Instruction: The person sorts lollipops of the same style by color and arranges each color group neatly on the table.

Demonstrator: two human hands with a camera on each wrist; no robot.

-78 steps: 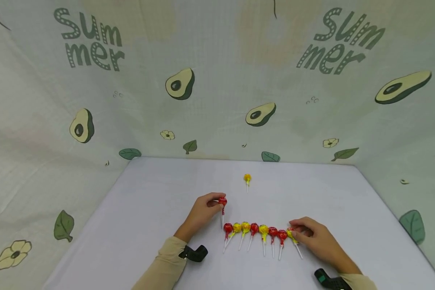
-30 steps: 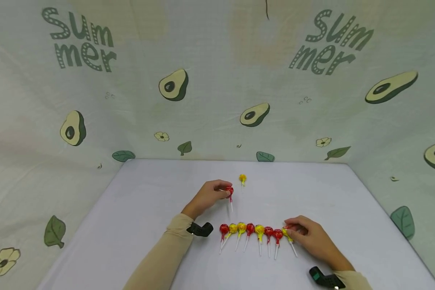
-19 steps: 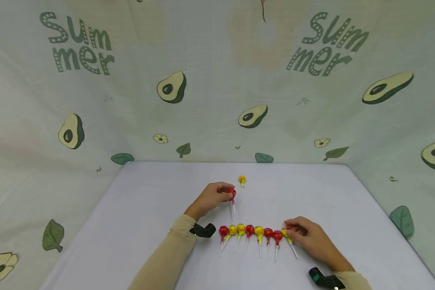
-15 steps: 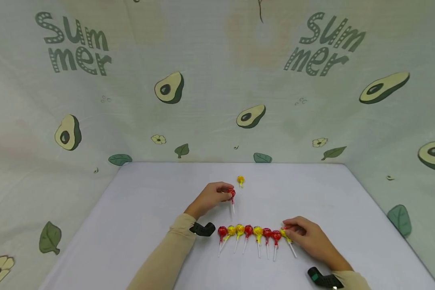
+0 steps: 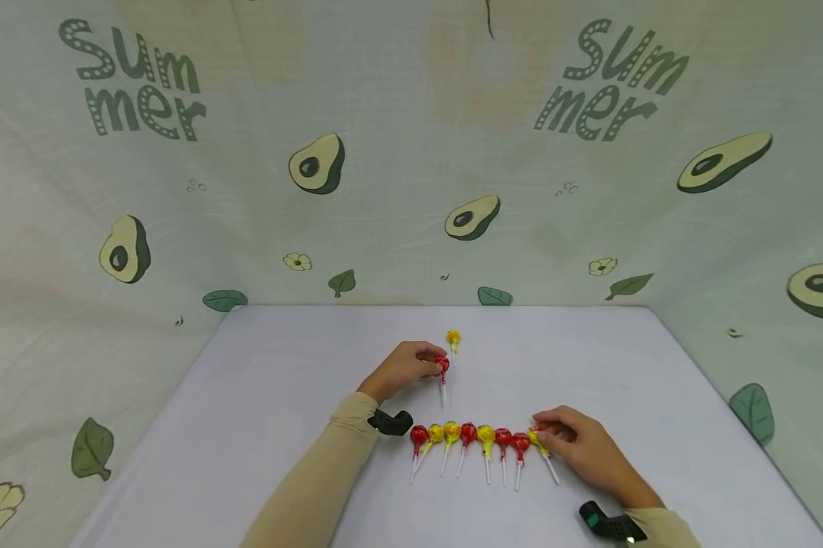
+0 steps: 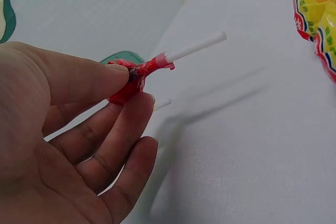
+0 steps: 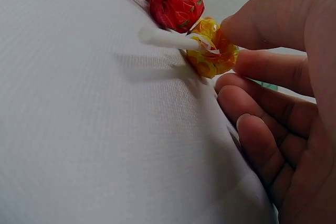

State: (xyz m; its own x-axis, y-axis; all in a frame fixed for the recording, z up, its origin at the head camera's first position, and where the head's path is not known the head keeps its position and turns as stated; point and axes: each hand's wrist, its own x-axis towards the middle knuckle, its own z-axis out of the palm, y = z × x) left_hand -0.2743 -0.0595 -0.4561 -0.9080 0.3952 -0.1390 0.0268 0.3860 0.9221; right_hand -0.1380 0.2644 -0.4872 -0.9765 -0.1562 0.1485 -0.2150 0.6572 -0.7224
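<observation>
My left hand [image 5: 406, 368] pinches a red-wrapped lollipop [image 6: 126, 92] by its head between thumb and fingers. Its white stick [image 6: 197, 47] points down over the table in the head view. Just behind it, a lone yellow lollipop [image 5: 454, 336] lies on the cloth. At the right end of a row of red and yellow lollipops, my right hand [image 5: 589, 450] has thumb and forefinger on the head of a yellow lollipop [image 7: 210, 51]. That one leans, its stick slanting toward the front right. Beside it sits a red lollipop [image 7: 177, 6].
The row runs left from there, from a red lollipop [image 5: 419, 434] at its left end, with several sticks pointing frontward. A white cloth [image 5: 281, 365] covers the table. A printed curtain [image 5: 384, 99] rises behind and along both sides. Each wrist carries a black camera [image 5: 392, 423].
My left hand has carried the red lollipop from above the row's left end back and rightward, close to the lone yellow one. My right hand has stayed at the row's right end.
</observation>
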